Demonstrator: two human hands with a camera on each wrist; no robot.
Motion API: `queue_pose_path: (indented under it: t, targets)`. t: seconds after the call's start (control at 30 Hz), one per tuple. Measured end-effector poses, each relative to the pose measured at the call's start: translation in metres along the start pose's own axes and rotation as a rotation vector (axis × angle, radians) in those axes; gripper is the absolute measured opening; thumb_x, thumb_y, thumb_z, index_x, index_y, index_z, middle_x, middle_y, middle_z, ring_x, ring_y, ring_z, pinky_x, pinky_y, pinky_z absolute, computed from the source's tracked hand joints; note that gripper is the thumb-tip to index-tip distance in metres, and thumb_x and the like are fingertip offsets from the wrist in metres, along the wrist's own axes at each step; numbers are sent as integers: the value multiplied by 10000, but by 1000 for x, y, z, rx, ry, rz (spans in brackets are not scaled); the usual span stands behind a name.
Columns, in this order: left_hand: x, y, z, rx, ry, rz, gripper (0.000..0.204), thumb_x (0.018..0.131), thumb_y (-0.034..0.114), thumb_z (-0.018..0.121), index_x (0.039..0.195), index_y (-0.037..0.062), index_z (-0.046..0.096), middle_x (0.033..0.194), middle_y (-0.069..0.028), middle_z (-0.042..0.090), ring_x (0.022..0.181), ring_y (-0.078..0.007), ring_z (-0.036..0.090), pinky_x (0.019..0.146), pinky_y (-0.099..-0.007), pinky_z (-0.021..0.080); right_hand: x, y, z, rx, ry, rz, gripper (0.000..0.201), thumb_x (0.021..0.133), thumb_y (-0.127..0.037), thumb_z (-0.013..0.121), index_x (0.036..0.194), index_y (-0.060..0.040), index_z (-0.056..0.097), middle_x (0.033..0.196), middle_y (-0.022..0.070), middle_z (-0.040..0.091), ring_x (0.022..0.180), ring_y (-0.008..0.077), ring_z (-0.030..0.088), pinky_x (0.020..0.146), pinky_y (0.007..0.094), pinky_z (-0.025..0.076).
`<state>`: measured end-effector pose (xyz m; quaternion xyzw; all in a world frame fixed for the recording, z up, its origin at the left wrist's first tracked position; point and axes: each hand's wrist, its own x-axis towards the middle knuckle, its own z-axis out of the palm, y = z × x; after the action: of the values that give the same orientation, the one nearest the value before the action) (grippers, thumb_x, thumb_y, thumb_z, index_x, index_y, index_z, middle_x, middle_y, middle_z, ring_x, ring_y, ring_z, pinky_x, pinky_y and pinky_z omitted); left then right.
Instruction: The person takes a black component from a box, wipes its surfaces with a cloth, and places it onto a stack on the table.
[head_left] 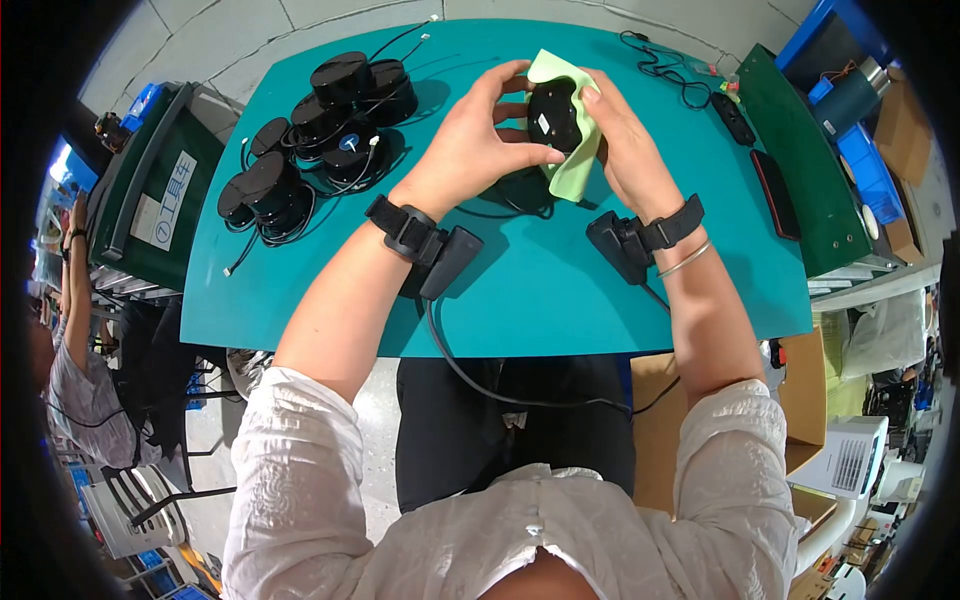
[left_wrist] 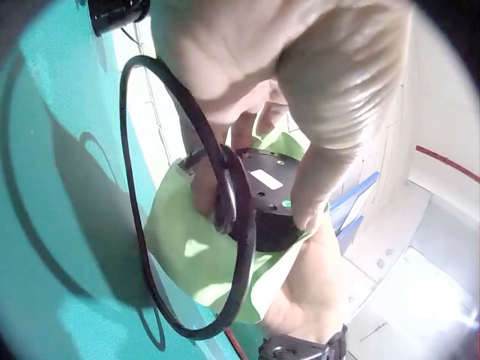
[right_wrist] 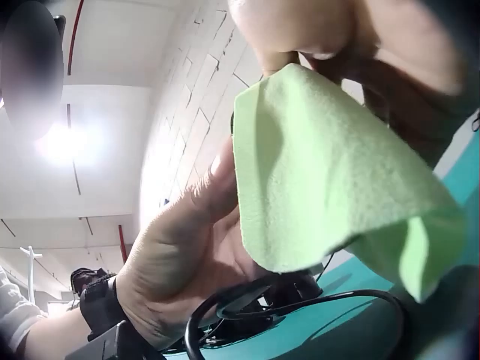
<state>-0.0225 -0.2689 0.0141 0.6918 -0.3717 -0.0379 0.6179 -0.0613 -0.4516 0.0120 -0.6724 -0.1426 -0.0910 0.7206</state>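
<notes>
A round black part [head_left: 553,115] with a small white label is held up above the green table. The left hand [head_left: 470,140] grips it from the left, thumb and fingers on its rim; the label [left_wrist: 266,179] also shows in the left wrist view. Around its right side lies a light green cloth [head_left: 575,165], which the right hand [head_left: 625,145] presses against the part with thumb and fingers. In the right wrist view the cloth [right_wrist: 322,172] hides most of the part. A black cable [left_wrist: 139,225] loops down from the part.
Several black round parts with cables [head_left: 275,190] stand in a group at the table's left. On the right lie a coiled cable [head_left: 665,60], a black power strip [head_left: 733,118] and a dark flat object [head_left: 775,195]. Green boxes [head_left: 150,190] flank the table.
</notes>
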Motion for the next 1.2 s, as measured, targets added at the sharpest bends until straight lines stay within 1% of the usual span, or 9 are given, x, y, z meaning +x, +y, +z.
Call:
queue_pose_path:
  t: [0.17, 0.4, 0.63, 0.7, 0.9, 1.03, 1.13, 1.17, 1.2]
  targets:
    - [0, 1, -4, -125, 81, -4, 880, 743, 32, 775, 1438, -41, 240, 1395, -200, 396, 1238, -290, 487, 960, -385, 503, 1, -2, -4, -166, -128, -178, 494, 983, -360, 511, 1378, -81, 410, 1216, 53, 510, 1108, 149, 479, 954, 295, 396]
    - [-2, 2, -4, -184, 103, -10, 880, 743, 38, 777, 1438, -31, 242, 1409, -194, 410, 1267, -297, 472, 1001, -395, 462, 2, 1, -3, -241, -144, -313, 492, 967, -322, 544, 1372, -84, 398, 1190, 70, 522, 1091, 159, 493, 919, 298, 419]
    - [-4, 4, -1, 139, -6, 212, 962, 654, 64, 850, 1447, 101, 306, 1347, -150, 515, 1269, -288, 481, 1085, -407, 368, -1, 3, 3, 180, 68, 6, 331, 989, -317, 436, 1163, -44, 504, 1018, 48, 592, 907, 114, 570, 817, 260, 463]
    - [-5, 9, -3, 211, -71, 236, 969, 645, 64, 843, 1450, 112, 307, 1361, -145, 511, 1292, -291, 466, 1096, -420, 359, -2, -7, 3, 266, 129, 291, 314, 993, -296, 404, 1139, -49, 531, 1006, 56, 620, 889, 144, 610, 782, 302, 512]
    - [-5, 16, -9, 269, -171, 221, 963, 634, 61, 830, 1449, 150, 325, 1401, -99, 490, 1348, -279, 407, 1112, -446, 338, -3, -6, -6, 327, 26, 456, 402, 991, -402, 445, 1147, -48, 554, 1016, 57, 648, 852, 146, 645, 744, 334, 549]
    - [-3, 11, -7, 631, 41, 402, 806, 680, 115, 813, 1389, 138, 432, 1353, -79, 528, 1306, -278, 444, 1077, -429, 372, -3, -9, 7, 334, 169, 276, 366, 995, -344, 477, 1200, -44, 526, 1058, 56, 627, 908, 153, 620, 783, 307, 519]
    - [-2, 8, -10, 639, 177, 344, 595, 749, 213, 772, 1291, 129, 542, 1280, -63, 562, 1226, -247, 485, 1002, -400, 427, -1, -1, 1, -114, 140, -172, 423, 981, -354, 509, 1253, -33, 460, 1115, 91, 557, 992, 215, 547, 884, 315, 448]
    - [-2, 4, -11, 255, 108, 115, 496, 816, 254, 710, 1256, 86, 553, 1241, -69, 577, 1156, -223, 521, 946, -379, 453, -1, 1, 1, -115, 136, -174, 423, 981, -354, 509, 1253, -33, 460, 1115, 91, 557, 992, 215, 547, 884, 315, 448]
    - [-2, 3, -11, -130, 38, -112, 430, 882, 296, 647, 1220, 43, 564, 1202, -75, 592, 1087, -199, 558, 890, -357, 479, 0, 2, 3, -367, 133, -366, 417, 971, -333, 524, 1249, -30, 457, 1150, 122, 527, 1038, 249, 524, 912, 339, 433]
